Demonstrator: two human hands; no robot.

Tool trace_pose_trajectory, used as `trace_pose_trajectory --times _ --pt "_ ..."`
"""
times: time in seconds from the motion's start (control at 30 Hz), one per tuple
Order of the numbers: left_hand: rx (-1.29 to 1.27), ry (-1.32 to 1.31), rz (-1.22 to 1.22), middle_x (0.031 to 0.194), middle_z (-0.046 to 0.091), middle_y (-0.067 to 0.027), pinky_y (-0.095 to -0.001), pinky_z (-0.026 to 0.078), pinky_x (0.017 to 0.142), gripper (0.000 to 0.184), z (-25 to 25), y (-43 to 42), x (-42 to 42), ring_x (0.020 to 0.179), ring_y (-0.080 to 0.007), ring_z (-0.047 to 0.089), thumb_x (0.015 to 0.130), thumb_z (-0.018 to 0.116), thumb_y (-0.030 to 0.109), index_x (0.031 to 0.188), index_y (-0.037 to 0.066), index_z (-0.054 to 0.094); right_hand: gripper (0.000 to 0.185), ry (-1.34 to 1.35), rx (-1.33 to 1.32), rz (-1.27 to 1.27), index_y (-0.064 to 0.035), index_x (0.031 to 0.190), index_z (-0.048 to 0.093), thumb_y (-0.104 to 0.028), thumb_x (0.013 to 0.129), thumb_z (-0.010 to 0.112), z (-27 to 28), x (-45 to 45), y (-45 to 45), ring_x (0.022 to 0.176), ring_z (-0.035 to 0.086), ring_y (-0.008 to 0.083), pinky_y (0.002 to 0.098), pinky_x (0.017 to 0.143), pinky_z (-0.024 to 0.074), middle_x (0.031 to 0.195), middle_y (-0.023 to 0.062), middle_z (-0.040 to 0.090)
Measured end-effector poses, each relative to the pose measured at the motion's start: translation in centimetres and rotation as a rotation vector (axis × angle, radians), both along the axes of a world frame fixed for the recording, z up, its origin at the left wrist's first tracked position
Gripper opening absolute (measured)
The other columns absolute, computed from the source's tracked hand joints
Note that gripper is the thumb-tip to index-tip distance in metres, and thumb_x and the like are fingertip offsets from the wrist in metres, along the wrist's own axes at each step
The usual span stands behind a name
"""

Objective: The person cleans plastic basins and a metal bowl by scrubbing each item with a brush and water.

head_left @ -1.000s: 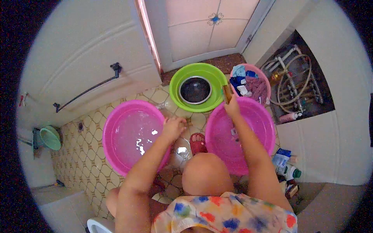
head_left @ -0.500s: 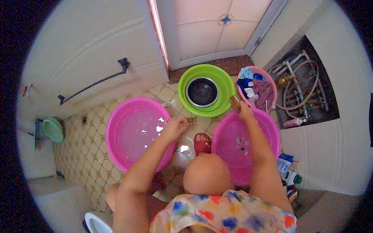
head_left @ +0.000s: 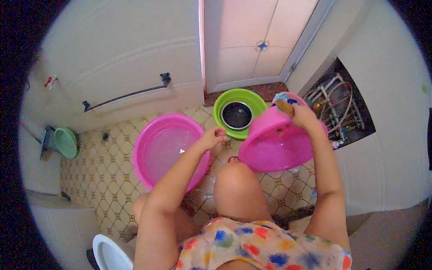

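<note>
My right hand (head_left: 303,118) is closed round a brown wooden-looking object (head_left: 284,107) at the upper rim of the right pink basin (head_left: 281,150). That basin is tilted, its far side raised and its opening facing me. My left hand (head_left: 215,136) hangs with curled fingers between the basins; whether it holds anything is too small to make out. Left of it the other pink basin (head_left: 173,148) sits level on the floor with cloudy water inside. Beyond, a green basin (head_left: 257,100) holds a dark, metal-rimmed round bowl (head_left: 237,115).
A pink tub (head_left: 294,96) with clothes is partly hidden behind the tilted basin. Pipes and hoses (head_left: 337,108) fill a wall recess at right. A door (head_left: 252,58) stands ahead, a pale green basin (head_left: 66,142) far left, a white rounded rim (head_left: 110,252) lower left.
The right pink basin has gone from flat to tilted, its far side lifted with my right hand. Its view of the clothes tub is now mostly blocked. My left hand has moved slightly right and up.
</note>
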State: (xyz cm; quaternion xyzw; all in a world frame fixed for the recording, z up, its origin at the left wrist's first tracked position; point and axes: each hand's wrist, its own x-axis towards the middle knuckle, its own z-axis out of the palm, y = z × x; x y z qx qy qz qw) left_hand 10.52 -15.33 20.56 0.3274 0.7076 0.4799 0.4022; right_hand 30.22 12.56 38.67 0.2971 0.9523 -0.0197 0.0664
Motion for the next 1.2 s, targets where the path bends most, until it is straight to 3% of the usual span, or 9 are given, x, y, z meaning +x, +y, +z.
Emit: trace_pose_trajectory --times 0.2,0.3,0.4,0.5,0.7,0.8,0.83,0.93,1.2 --pt "0.123 0.09 0.074 0.11 0.052 -0.0116 -0.0313 0.046 0.081 0.078 5.6 -3.3 -0.1 0.093 -0.0185 0.053 0.067 0.075 0.012 0.131 0.006 0.031 0.031 0.184 0.134 0.192 -0.0067 0.102 0.054 -0.015 0.072 0.054 8.9 -7.7 -4.0 0.086 0.058 0.0373 0.0447 0.075 0.0454 0.091 0.0209 0.06" --pt "0.201 -0.181 0.056 0.119 0.047 -0.0162 -0.0333 0.044 0.084 0.092 11.6 -5.7 1.1 0.101 -0.0198 0.052 0.065 0.078 0.018 0.136 0.007 0.021 0.032 0.237 0.119 0.291 -0.0073 0.103 0.053 -0.017 0.072 0.055 13.4 -11.7 -8.8 0.087 0.058 0.0372 0.0448 0.075 0.0452 0.092 0.021 0.06" --pt "0.355 0.043 0.113 0.119 0.048 -0.0201 -0.0359 0.044 0.085 0.096 8.9 -6.8 -1.6 0.104 -0.0234 0.052 0.066 0.077 0.026 0.138 0.008 0.016 0.033 0.283 0.186 0.358 -0.0074 0.104 0.053 -0.018 0.073 0.056 14.9 -15.0 -12.3 0.086 0.058 0.0373 0.0447 0.075 0.0452 0.092 0.0206 0.06" --pt "0.094 0.075 0.413 0.113 0.054 -0.0169 -0.0365 0.044 0.085 0.089 10.1 -10.1 -3.0 0.099 -0.0249 0.055 0.07 0.073 0.028 0.138 0.008 0.019 0.032 0.361 0.113 0.445 -0.0074 0.103 0.053 -0.017 0.073 0.056 15.5 -17.4 -15.0 0.087 0.057 0.0379 0.0448 0.075 0.0447 0.092 0.0206 0.06" --pt "-0.005 0.358 0.696 0.097 0.062 -0.012 -0.0319 0.045 0.079 0.046 9.2 -16.1 -7.6 0.09 -0.0197 0.059 0.076 0.064 0.021 0.118 0.005 0.051 0.03 0.556 0.042 0.576 -0.0103 0.1 0.057 -0.02 0.072 0.056 13.6 -23.9 -19.9 0.086 0.06 0.0356 0.0463 0.074 0.047 0.091 0.0174 0.063" --pt "0.307 0.251 0.789 0.094 0.063 -0.0106 -0.0319 0.045 0.077 0.039 7.5 -19.6 -10.6 0.087 -0.0188 0.059 0.077 0.063 0.019 0.113 0.006 0.056 0.029 0.583 -0.011 0.591 -0.0106 0.099 0.057 -0.02 0.072 0.056 13.2 -25.7 -22.7 0.085 0.06 0.0363 0.0466 0.073 0.0469 0.091 0.0175 0.063" --pt "0.022 0.265 0.805 0.095 0.064 -0.0083 -0.0315 0.045 0.078 0.037 15.1 -21.3 -6.3 0.086 -0.0188 0.058 0.078 0.061 0.017 0.114 0.007 0.055 0.03 0.592 -0.053 0.61 -0.009 0.1 0.057 -0.018 0.071 0.056 12.7 -26.5 -23.8 0.086 0.059 0.037 0.0457 0.073 0.0458 0.091 0.0186 0.062" --pt "0.23 0.283 0.895 0.095 0.063 -0.0076 -0.0309 0.044 0.079 0.037 9.5 -25.3 -10.5 0.086 -0.0181 0.058 0.078 0.062 0.016 0.113 0.007 0.055 0.033 0.626 -0.169 0.668 -0.0061 0.101 0.055 -0.013 0.068 0.056 10.6 -29.1 -26.5 0.086 0.057 0.038 0.0439 0.073 0.0437 0.092 0.0208 0.06" --pt "0.069 0.403 1.029 0.087 0.063 -0.0081 -0.03 0.044 0.074 0.034 2.5 -33.1 -11.9 0.08 -0.0173 0.058 0.077 0.057 0.011 0.11 0.005 0.056 0.042 0.574 -0.553 0.738 -0.0062 0.11 0.051 -0.017 0.071 0.062 0.5 -32.2 -29.6 0.093 0.056 0.037 0.0443 0.079 0.0447 0.097 0.0202 0.059"
